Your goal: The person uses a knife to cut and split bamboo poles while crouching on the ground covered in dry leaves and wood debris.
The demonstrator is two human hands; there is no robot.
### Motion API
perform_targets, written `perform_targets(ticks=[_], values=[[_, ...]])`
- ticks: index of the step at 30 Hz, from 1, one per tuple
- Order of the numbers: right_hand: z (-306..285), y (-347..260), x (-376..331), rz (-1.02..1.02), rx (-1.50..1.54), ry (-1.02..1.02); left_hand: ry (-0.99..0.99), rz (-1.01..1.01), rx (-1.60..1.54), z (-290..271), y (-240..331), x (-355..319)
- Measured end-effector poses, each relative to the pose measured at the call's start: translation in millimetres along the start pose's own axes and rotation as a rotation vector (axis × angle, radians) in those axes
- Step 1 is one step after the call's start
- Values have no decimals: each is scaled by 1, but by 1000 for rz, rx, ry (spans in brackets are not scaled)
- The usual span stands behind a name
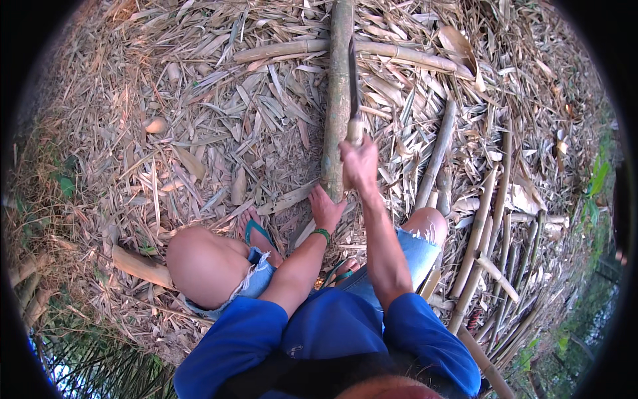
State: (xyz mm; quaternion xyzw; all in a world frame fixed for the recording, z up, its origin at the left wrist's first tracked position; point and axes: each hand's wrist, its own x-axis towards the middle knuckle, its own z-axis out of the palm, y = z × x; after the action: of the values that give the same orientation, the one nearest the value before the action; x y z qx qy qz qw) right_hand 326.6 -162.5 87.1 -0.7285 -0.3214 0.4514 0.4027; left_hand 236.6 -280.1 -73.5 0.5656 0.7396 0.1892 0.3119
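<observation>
I squat over a thick bamboo pole that runs away from me across the leaf-strewn ground. My left hand grips the pole's near end, a green band on its wrist. My right hand is shut on the wooden handle of a long dark knife. The blade points away from me and lies along the pole's right side. A second, thinner bamboo pole crosses under the thick one farther off.
Dry bamboo leaves and husks cover the ground. Several cut bamboo lengths lie in a bundle at my right. My bare knees and a foot in a green sandal are below the pole's end. Green plants edge the right.
</observation>
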Motion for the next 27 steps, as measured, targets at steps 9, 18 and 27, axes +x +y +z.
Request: perform_targets(ticks=[9, 18, 27], values=[[-22, -98, 5, -790, 32, 404, 36, 36, 12, 10, -1, 1], [-24, 51, 54, 223, 69, -161, 49, 44, 34, 12, -10, -9], [21, 58, 21, -9, -142, 51, -30, 50, -95, 0, -18, -5]])
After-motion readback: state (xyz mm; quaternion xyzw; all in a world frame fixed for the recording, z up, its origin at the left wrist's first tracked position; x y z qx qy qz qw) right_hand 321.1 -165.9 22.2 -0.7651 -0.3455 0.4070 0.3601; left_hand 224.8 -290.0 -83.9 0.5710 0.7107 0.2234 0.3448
